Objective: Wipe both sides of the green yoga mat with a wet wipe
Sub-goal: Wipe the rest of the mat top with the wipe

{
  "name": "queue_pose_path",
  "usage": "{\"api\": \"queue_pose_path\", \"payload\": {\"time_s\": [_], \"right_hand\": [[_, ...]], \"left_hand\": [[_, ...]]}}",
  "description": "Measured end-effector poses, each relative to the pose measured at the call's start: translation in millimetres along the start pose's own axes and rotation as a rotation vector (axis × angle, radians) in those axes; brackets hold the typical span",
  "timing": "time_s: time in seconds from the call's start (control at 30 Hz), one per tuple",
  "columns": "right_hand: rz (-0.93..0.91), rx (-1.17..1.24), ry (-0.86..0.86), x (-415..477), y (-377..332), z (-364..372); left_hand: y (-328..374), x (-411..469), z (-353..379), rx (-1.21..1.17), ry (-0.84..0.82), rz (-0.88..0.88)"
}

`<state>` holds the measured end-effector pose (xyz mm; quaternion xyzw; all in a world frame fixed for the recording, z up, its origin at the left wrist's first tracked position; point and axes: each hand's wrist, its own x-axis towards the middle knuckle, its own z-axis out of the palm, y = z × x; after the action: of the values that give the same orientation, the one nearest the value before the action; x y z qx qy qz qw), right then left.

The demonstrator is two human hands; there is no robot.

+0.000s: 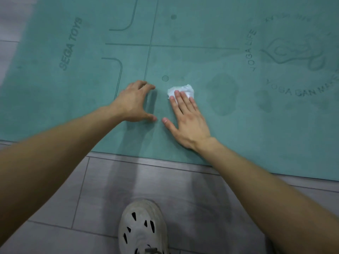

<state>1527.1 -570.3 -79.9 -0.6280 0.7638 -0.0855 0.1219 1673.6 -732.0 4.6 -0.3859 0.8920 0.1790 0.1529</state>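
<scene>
The green yoga mat point(201, 52) lies flat on the floor, printed side up, with alignment lines and dark lettering. A crumpled white wet wipe point(183, 89) sits on it near the middle of the view. My right hand point(185, 118) lies flat with straight fingers, its fingertips pressing the near part of the wipe onto the mat. My left hand point(134, 102) rests on the mat just left of the wipe, propped on spread fingertips and thumb, holding nothing. Darker damp patches point(222, 94) show on the mat to the right of the wipe.
The mat's near edge point(146, 158) runs across the view above grey floor tiles point(91, 189). A pale perforated clog on my foot point(143, 228) stands on the tiles just short of the mat. More tiled floor point(9, 24) shows at the far left.
</scene>
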Motion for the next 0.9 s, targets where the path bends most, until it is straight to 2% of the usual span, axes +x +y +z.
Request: {"api": "queue_pose_path", "payload": {"time_s": [0.1, 0.17, 0.27, 0.43, 0.6, 0.63, 0.7, 0.77, 0.83, 0.9], "right_hand": [[-0.113, -0.028, -0.013, -27, 2, 1], [-0.161, -0.030, 0.040, -26, 14, -8], [-0.107, -0.003, 0.099, 4, 24, -20], [-0.063, -0.053, -0.001, 28, 24, -7], [0.026, -0.031, 0.024, 26, 5, -9], [0.013, -0.024, 0.006, 19, -5, -8], [-0.157, -0.043, -0.059, -4, -16, -5], [-0.276, -0.094, -0.091, -11, 6, -10], [-0.117, -0.117, -0.052, 9, 50, -21], [0.206, -0.097, 0.002, 34, 92, -40]], "left_hand": [[-5, 12, 0, 0.160, -0.115, -0.010], [-6, 16, 3, 0.197, -0.129, -0.015], [-8, 17, 5, 0.198, -0.107, -0.016], [-3, 14, 4, 0.217, -0.076, -0.001], [-1, 13, 1, 0.241, -0.063, 0.009], [0, 12, 0, 0.251, -0.060, 0.004], [1, 12, -1, 0.262, -0.075, 0.014], [0, 10, -1, 0.264, -0.075, 0.014], [-1, 9, 1, 0.265, -0.092, 0.016], [-1, 11, -1, 0.255, -0.092, 0.020]]}}
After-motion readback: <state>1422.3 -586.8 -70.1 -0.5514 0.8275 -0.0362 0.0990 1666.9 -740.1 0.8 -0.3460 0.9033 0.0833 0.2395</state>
